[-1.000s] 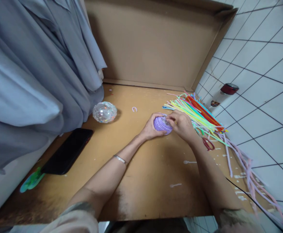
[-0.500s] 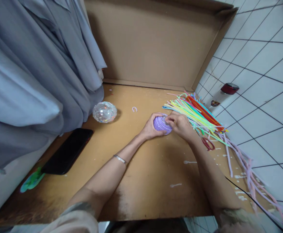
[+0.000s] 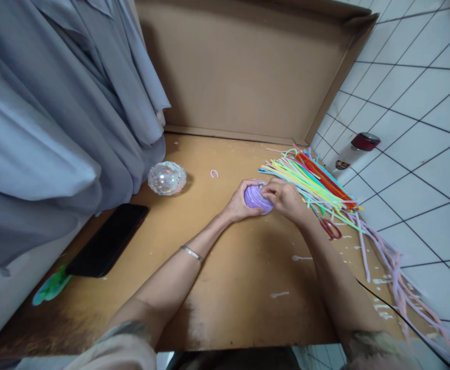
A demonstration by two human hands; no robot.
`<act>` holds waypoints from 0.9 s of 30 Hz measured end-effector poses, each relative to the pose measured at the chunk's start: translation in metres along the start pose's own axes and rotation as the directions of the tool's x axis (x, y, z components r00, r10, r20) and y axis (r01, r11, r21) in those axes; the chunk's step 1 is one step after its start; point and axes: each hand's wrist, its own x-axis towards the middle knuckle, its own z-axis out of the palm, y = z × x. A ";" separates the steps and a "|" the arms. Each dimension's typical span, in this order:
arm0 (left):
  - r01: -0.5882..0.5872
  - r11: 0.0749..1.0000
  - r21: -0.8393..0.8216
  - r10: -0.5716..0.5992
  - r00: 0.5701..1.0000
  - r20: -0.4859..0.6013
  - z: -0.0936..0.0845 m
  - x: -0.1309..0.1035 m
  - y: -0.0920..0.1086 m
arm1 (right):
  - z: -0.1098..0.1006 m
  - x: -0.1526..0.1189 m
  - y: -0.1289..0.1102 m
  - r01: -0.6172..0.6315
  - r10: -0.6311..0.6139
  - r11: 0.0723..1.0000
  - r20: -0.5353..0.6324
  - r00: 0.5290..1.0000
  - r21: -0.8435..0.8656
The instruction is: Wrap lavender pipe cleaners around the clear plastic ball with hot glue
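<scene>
Cupping the purple ball point(image 3: 256, 198), left hand point(image 3: 237, 203) grips; right hand point(image 3: 286, 198) pinches its top.

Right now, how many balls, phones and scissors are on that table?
Balls: 2, a purple ball between left hand and right hand, and a clear ball
Phones: 1, black phone
Scissors: 1, red scissors
Total: 4

A black phone point(image 3: 107, 240) and a clear glitter ball point(image 3: 167, 178) are lying apart on the counter point(image 3: 225, 288), beside hanging grey cloth point(image 3: 55, 113).
</scene>
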 end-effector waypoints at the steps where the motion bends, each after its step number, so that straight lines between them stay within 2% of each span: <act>1: 0.000 1.000 -0.002 0.000 1.000 0.002 0.000 0.000 0.000 | 0.000 0.000 0.000 0.000 0.000 1.000 0.000 1.000 0.001; 27: -0.021 0.999 -0.040 0.022 0.999 0.029 -0.003 0.000 -0.004 | 0.002 0.000 -0.002 0.000 0.000 1.000 -0.007 1.000 0.018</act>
